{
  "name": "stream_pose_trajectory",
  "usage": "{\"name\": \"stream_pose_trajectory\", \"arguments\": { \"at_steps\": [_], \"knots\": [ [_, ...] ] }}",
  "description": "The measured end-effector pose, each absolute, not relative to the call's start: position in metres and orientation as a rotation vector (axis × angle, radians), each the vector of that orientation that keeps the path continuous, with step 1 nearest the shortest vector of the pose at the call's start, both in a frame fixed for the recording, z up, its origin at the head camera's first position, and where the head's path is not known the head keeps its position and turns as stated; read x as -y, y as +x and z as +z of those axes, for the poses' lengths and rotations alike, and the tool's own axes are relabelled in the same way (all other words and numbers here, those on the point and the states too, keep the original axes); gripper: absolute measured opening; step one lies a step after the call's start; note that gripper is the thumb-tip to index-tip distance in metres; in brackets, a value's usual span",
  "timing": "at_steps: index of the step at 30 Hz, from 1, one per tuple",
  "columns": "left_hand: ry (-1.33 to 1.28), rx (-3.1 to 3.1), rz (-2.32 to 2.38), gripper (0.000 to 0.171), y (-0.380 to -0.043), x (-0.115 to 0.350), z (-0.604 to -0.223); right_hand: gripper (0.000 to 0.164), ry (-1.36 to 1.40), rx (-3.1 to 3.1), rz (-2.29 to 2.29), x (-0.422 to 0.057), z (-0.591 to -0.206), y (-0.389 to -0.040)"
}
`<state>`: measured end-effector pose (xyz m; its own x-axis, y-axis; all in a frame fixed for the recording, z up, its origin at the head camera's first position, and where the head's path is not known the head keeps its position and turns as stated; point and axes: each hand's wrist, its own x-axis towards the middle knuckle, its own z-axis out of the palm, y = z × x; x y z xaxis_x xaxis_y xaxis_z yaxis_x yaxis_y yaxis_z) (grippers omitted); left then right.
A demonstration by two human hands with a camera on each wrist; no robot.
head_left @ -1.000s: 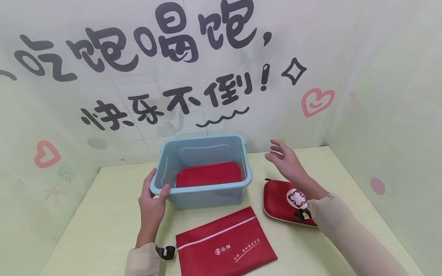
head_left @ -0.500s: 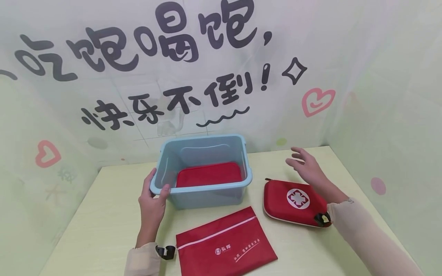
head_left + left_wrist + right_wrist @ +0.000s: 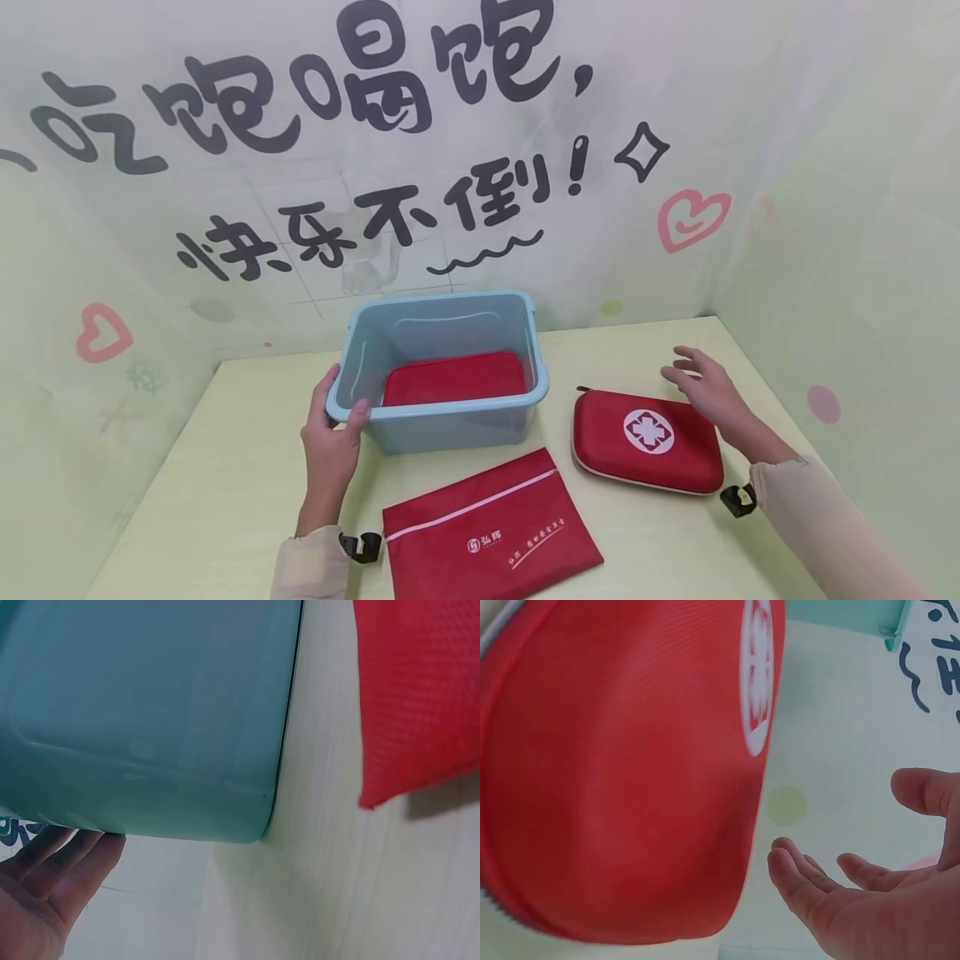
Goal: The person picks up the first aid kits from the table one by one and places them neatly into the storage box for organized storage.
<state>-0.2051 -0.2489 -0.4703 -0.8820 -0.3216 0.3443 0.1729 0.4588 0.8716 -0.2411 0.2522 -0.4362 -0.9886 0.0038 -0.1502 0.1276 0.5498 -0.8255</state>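
Observation:
A light blue plastic storage bin (image 3: pixel 450 429) stands at the back of the table, with a flat red case (image 3: pixel 453 379) inside. My left hand (image 3: pixel 330 442) holds the bin's front left corner, thumb at the front rim and fingers along the left side. In the left wrist view those fingers (image 3: pixel 82 870) lie against the outer wall. To the right lies a red zippered first-aid case (image 3: pixel 600 433) with a white cross emblem. My right hand (image 3: pixel 712 392) hovers by its far right corner, fingers relaxed and holding nothing. The right wrist view shows the case (image 3: pixel 630 787) beside the hand.
A red fabric pouch (image 3: pixel 450 542) with a white stripe and white lettering lies flat in front of the bin. Behind the pale table (image 3: pixel 225 467) rises a printed wall (image 3: pixel 465 108), and a side wall (image 3: pixel 862 292) stands close on the right.
My right hand has moved right and slightly toward me, passing over the first-aid case and uncovering its emblem and right end. The left hand and the bin have stayed put.

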Motion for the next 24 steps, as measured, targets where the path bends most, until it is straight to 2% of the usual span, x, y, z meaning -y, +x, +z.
{"name": "stream_pose_trajectory", "arguments": {
  "at_steps": [24],
  "knots": [
    [0.139,2.237,-1.426,0.066,-0.206,0.248,-0.471,0.071,0.162,-2.631,-1.344,-0.285,-0.472,-0.222]
  ]
}}
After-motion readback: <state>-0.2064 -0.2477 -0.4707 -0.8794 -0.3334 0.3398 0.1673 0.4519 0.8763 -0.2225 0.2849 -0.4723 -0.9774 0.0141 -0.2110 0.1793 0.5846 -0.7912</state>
